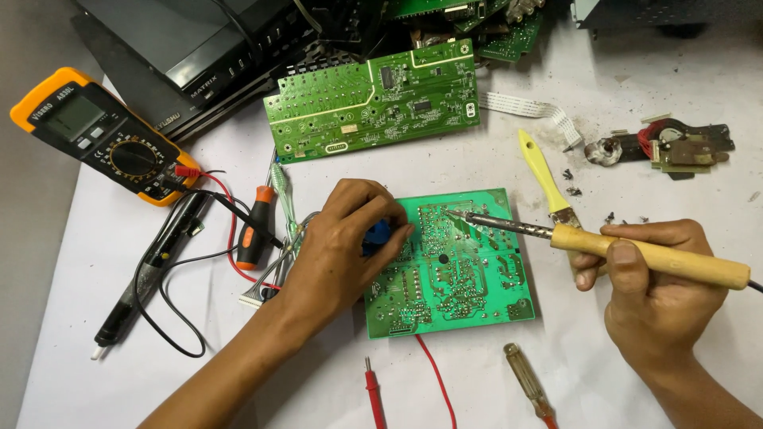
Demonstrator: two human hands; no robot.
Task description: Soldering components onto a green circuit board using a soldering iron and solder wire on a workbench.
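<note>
Head view: left hand [343,238] is gripping the left edge of the green circuit board [453,270], fingers closed around a blue part [378,233]. Board is lying flat at bench [636,103] centre. Right hand [656,282], at 3 o'clock of the board, is clamping a wooden-handled soldering iron [604,248], tip touching the board's top. Multimeter [99,135] is sitting at 10 o'clock.

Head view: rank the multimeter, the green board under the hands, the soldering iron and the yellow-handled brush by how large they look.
1. Green board
2. Multimeter
3. Soldering iron, long but thin
4. Yellow-handled brush, partly hidden behind the iron, so unsure
</note>
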